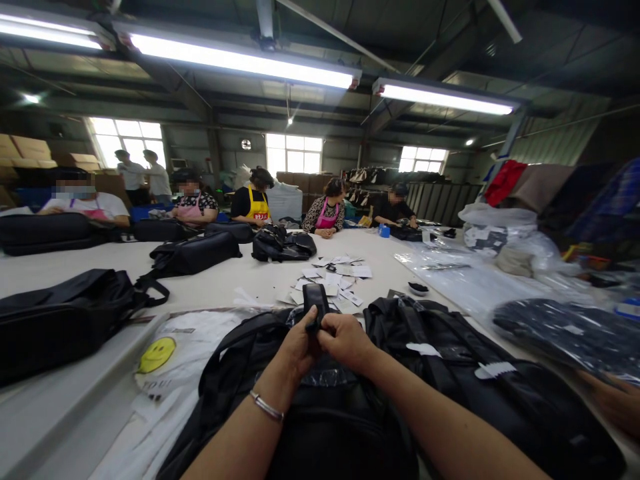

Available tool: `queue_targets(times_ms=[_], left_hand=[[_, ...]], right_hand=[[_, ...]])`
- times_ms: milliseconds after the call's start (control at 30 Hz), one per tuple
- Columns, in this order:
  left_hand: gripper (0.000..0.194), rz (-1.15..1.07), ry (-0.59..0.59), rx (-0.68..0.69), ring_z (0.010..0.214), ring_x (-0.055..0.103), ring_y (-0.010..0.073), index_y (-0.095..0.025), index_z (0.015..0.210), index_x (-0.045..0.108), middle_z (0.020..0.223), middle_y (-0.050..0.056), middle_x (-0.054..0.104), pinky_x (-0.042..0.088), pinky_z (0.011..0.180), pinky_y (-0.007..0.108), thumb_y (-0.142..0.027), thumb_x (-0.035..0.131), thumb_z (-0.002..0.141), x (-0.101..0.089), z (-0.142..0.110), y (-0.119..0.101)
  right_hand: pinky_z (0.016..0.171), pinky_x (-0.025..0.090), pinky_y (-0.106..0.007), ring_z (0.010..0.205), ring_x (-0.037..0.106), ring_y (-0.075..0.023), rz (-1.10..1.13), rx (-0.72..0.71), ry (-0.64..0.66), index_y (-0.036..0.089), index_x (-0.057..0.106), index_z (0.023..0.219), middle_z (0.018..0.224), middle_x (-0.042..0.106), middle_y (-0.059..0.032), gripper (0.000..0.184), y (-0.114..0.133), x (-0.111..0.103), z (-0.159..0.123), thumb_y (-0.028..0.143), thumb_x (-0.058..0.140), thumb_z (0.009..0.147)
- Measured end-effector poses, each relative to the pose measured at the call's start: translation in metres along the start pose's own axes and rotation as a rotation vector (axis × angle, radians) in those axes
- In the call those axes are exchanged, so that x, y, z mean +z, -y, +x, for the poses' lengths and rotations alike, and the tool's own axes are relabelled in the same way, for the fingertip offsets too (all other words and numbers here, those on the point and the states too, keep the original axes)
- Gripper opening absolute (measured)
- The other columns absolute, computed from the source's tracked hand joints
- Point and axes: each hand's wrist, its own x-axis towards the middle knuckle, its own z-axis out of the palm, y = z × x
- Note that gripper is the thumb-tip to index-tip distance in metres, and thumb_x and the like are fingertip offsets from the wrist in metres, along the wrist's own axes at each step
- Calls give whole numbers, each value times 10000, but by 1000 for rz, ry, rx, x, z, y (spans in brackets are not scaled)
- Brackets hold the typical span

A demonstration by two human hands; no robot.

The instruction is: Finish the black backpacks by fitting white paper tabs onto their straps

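A black backpack (pixel 345 433) lies on the table right in front of me. Its black top handle (pixel 315 300) stands up between my two hands. My left hand (pixel 299 340), with a silver bangle at the wrist, is closed around the handle's lower left side, thumb upward. Pinched against the same handle from the right is my right hand (pixel 345 340); its fingertips are partly hidden, so any small item in them cannot be made out. A second black backpack (pixel 460 373) with white paper tags lies close on the right.
Paper cards (pixel 345 273) lie scattered beyond the handle. More black bags (pixel 65 313) rest on the left and farther back. A white plastic bag (pixel 195 353) with a yellow smiley lies left; clear plastic sheets (pixel 440 267) are at right. Several people work across the table; another person's hand (pixel 613 400) shows at right.
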Motion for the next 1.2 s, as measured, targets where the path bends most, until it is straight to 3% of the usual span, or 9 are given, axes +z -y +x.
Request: queue_targets(times_ms=[167,333,433,567,700,900,1000,1067,1200], left_hand=[[300,12,-136,121,492,606,151,-102,707,585,588,61,618,509,474,248,-331,573,901,7,5,-12],[255,23,-270,232,498,626,167,-121,776,569,594,53,631,529,464,272,-338,562,909,10,9,-21],[241,36,-298,287,488,623,157,-124,801,574,588,39,632,525,455,259,-340,564,909,14,6,-20],[289,102,-263,326,489,630,178,-87,746,609,593,90,654,537,471,273,-344,612,876,20,0,-17],[317,137,-259,337,515,647,197,-80,748,625,616,114,673,562,508,303,-369,603,878,24,-9,-18],[317,157,-214,286,649,695,242,-56,786,656,713,158,703,596,609,336,-363,628,863,29,-18,-14],[309,172,-177,251,651,695,240,-54,788,662,716,156,701,598,616,329,-351,624,867,30,-21,-10],[297,183,-126,192,628,689,231,-63,789,656,715,146,698,595,594,323,-347,620,869,30,-22,-11],[277,174,-68,103,598,672,199,-83,824,634,708,115,685,578,555,307,-335,555,911,35,-17,-28]], right_hand=[[472,304,-206,490,457,-96,133,112,-42,189,490,533,499,497,49,149,0,1,-3,154,538,670],[376,306,-202,357,455,-104,356,264,102,200,520,573,402,461,74,108,1,-7,-14,198,544,679],[392,333,-197,373,478,-100,386,277,134,191,533,605,423,498,64,123,1,-10,-16,228,543,721],[511,383,-207,542,547,-102,185,183,96,170,571,699,617,609,18,179,1,-11,-11,334,616,755],[545,342,-244,597,515,-124,-110,164,0,168,577,667,638,605,-4,330,3,-9,-10,470,705,699],[566,395,-231,637,575,-129,194,147,71,161,664,815,751,661,-13,232,6,0,-14,384,676,756],[537,393,-222,599,562,-120,242,122,62,152,653,692,690,639,-5,227,7,-1,-14,371,693,741],[492,383,-220,528,537,-112,281,151,123,151,616,614,596,597,9,249,9,-3,-15,359,706,718],[421,346,-218,429,477,-98,332,216,224,160,577,595,510,541,32,273,10,-7,-14,376,685,722]])
